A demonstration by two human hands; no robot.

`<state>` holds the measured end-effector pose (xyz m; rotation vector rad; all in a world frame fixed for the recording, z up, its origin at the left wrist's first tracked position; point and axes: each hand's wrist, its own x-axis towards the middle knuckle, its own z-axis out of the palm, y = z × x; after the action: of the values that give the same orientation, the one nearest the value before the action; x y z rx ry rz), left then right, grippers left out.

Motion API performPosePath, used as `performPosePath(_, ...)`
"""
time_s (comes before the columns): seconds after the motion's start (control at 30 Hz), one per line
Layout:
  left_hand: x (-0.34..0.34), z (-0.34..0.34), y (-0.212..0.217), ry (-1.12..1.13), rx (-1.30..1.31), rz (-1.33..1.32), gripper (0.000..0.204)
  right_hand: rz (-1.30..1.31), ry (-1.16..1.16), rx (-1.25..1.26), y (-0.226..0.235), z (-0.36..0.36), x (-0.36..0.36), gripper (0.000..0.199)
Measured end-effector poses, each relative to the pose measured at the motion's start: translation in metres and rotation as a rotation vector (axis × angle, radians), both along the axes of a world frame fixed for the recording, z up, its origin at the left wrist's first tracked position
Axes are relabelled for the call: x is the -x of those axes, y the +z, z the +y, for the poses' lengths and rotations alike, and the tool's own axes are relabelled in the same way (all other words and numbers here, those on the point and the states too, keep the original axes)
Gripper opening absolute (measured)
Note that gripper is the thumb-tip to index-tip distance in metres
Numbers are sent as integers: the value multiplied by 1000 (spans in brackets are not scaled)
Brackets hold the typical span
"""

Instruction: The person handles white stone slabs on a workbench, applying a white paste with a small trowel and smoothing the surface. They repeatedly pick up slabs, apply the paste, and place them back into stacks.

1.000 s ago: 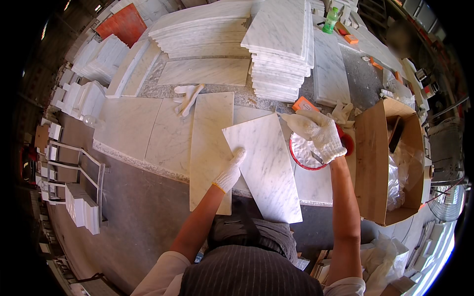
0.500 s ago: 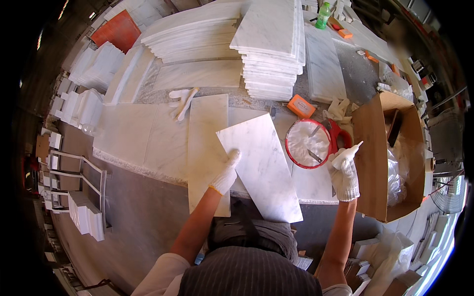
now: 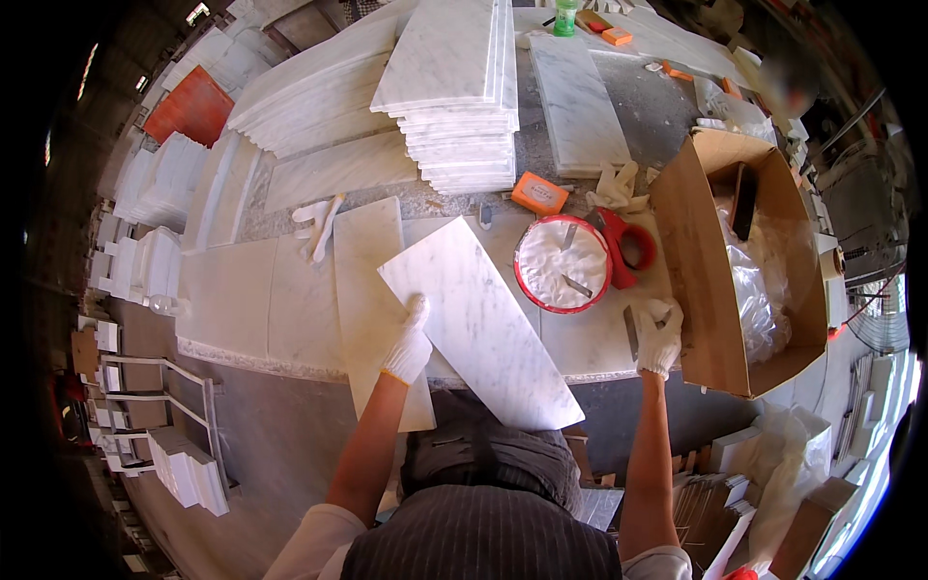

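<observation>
My left hand, in a white knit glove, grips the left edge of a white, grey-veined marble slab, thumb on top. This slab lies tilted over another pale slab, its near end by my waist. My gloved right hand is at the table's front right, between a tub and a carton, fingers curled. A thin grey strip shows against its left side; what the fingers hold is hard to make out. The red-rimmed tub contains white paste and two flat metal blades.
Behind the tub lie a red tape dispenser and an orange box. An open carton with clear plastic stands at right. Stacked slabs rise at the back; a loose glove lies left. A metal rack stands on the floor.
My right hand has drawn down and inward, turning, with the grey strip now beside it. The left hand still grips the slab. The view has shifted, moving the scene leftward.
</observation>
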<state>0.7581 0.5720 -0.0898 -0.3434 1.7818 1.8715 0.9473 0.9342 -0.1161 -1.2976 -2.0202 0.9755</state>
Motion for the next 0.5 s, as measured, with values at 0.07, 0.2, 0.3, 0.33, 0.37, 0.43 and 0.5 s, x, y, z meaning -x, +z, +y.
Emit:
performPosePath(0.07, -2, -1, 2, 19, -15, 22, 73, 68, -59, -40, 5, -11, -9, 48)
performPosePath(0.2, 1, -1, -3, -13, -8, 55, 74, -24, -40, -19, 46, -48, -28, 53)
performPosePath(0.3, -1, -7, -9, -18, -39, 35, 74, -9, 222, -9, 81, -78, 1, 53)
performPosePath(0.33, 2, -8, -12, -8, -55, 36, 74, -41, 305, -103, 91, -81, 19, 53)
performPosePath(0.37, 3, -8, -10, -6, -41, 36, 74, -130, 411, -136, 102, -81, 35, 49)
performPosePath(0.43, 1, -6, -6, -5, -21, 34, 73, -128, 548, -207, 104, -74, 55, 44)
performPosePath(0.5, 0, -1, -4, 42, -80, 5, 71, -70, 631, -354, 95, -68, 71, 29)
